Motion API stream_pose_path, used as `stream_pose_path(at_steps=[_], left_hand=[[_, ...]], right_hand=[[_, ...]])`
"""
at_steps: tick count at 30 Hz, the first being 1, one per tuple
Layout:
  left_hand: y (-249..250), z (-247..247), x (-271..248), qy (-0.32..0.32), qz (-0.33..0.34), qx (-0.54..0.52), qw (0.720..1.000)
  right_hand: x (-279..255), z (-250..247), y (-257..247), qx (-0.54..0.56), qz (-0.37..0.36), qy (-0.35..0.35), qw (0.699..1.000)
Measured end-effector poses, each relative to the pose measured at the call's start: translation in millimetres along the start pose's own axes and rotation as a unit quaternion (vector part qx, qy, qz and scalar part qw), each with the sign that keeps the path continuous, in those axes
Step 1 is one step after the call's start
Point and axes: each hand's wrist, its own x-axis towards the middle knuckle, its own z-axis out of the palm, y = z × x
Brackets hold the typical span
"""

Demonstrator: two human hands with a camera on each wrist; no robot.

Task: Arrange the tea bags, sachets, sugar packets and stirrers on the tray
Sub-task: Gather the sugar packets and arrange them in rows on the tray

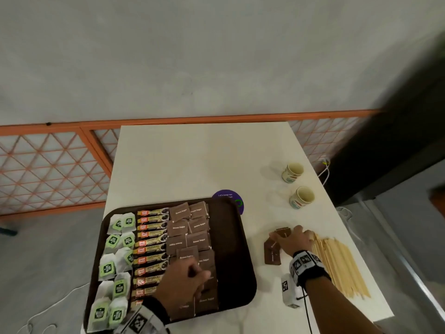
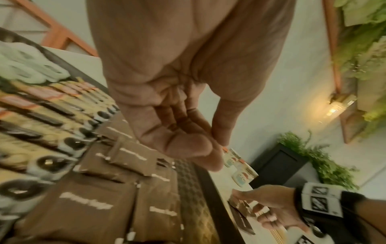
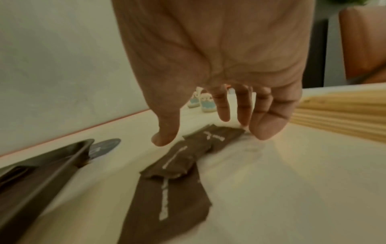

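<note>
Dark brown sugar packets (image 1: 273, 249) printed with white lettering lie overlapped on the white table (image 1: 192, 160), right of the brown tray (image 1: 231, 249). The right hand (image 1: 295, 241) spreads relaxed fingers over them; the left hand (image 1: 183, 283) hovers loosely curled, empty, over the tray's packets.

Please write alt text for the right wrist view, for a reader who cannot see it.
The right hand hovers open, fingers spread, over three brown sugar packets lying on the white table. Wooden stirrers lie to the right, and a dark tray's rim shows at left.
</note>
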Motion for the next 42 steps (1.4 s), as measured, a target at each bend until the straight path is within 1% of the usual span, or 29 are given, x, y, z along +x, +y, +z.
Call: stream_pose_path(at_steps=[2,4,6,7,8,10,11,13,14,15,16,18,21,23,28,35,39,42], left_hand=[[12.7,19.8,1.5,-0.032,0.001,0.022,0.999],[22.0,40.5,3.5,-0.062,-0.013,0.024,0.998],[26.5,59.0,7.9,-0.065,-0.021,0.031,0.997],[27.6,65.8,10.9,-0.05,-0.019,0.046,0.997],[26.1,70.1,14.8,-0.024,-0.015,0.072,0.997],[20.4,68.0,21.1,0.065,-0.02,0.125,0.99],[15.8,61.2,23.3,0.119,-0.038,0.136,0.983],[4.4,38.8,26.2,0.222,-0.095,0.113,0.964],[-3.0,26.4,27.3,0.263,-0.126,0.095,0.952],[-10.5,15.5,28.9,0.285,-0.157,0.084,0.942],[-17.1,7.7,31.3,0.291,-0.184,0.083,0.935],[-27.2,0.9,38.2,0.276,-0.223,0.097,0.93],[-31.6,3.0,47.0,0.244,-0.242,0.109,0.933],[-32.7,5.0,50.3,0.244,-0.244,0.114,0.932],[-33.3,11.3,51.8,0.278,-0.23,0.127,0.924],[-29.5,15.5,55.9,0.255,-0.242,0.154,0.924],[-29.7,12.8,57.0,0.256,-0.238,0.126,0.928],[-34.8,7.3,58.5,0.267,-0.216,0.092,0.935]], right_hand=[[7.8,10.8,-0.6,0.008,-0.011,-0.005,1.0],[12.8,20.9,-0.2,0.044,-0.03,-0.006,0.999],[16.3,25.0,2.4,0.079,-0.041,-0.008,0.996],[18.7,25.7,4.3,0.088,-0.046,-0.012,0.995],[21.4,26.2,6.3,0.087,-0.053,-0.017,0.995],[26.8,27.2,9.3,0.059,-0.078,-0.029,0.995],[29.3,28.1,11.3,0.043,-0.092,-0.034,0.994],[31.9,29.4,15.0,0.031,-0.109,-0.041,0.993],[33.2,31.0,17.1,0.028,-0.116,-0.042,0.992],[34.1,31.7,18.6,0.027,-0.124,-0.041,0.991],[34.8,32.0,19.9,0.027,-0.13,-0.039,0.99],[36.4,31.9,21.0,0.026,-0.135,-0.033,0.99],[39.5,30.9,20.8,0.024,-0.137,-0.028,0.99],[40.3,31.2,20.6,0.022,-0.14,-0.028,0.99],[39.4,32.7,21.0,0.029,-0.134,-0.025,0.99],[37.7,32.5,21.2,0.041,-0.13,-0.027,0.99],[36.9,32.4,20.0,0.047,-0.13,-0.026,0.99],[36.1,31.0,19.5,0.051,-0.127,-0.026,0.99]])
